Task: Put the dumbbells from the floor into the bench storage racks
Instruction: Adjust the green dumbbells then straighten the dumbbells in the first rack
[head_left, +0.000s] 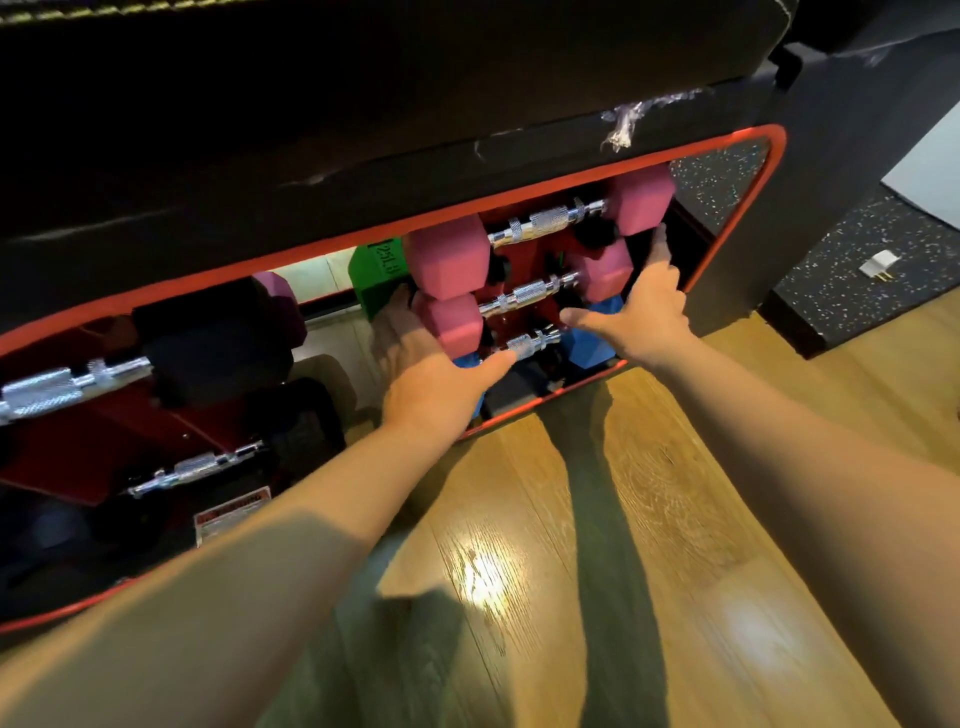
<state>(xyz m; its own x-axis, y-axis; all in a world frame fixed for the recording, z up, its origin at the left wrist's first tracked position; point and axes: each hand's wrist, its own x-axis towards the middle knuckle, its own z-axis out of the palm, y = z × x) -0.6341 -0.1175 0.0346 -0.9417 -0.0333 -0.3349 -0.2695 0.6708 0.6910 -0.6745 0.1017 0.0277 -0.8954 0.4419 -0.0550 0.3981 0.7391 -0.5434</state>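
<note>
The bench's right storage rack (524, 260) is red and carries three dumbbells stacked in tiers. A pink dumbbell (550, 221) lies on top, a second pink dumbbell (530, 293) sits below it, and a blue dumbbell (592, 345) is lowest. My left hand (431, 384) wraps the left head of the second pink dumbbell, fingers behind it and thumb in front. My right hand (649, 312) presses against that dumbbell's right head, with the fingers reaching up past it. A green dumbbell head (376, 275) shows behind the rack.
The left rack (104, 441) holds black dumbbells with chrome handles (52, 389). The red-trimmed frame (748, 208) and black bench pad (363, 78) hang over the opening. Wooden floor (571, 571) lies under my arms. On the speckled mat (841, 291) at right lies a small white object (878, 265).
</note>
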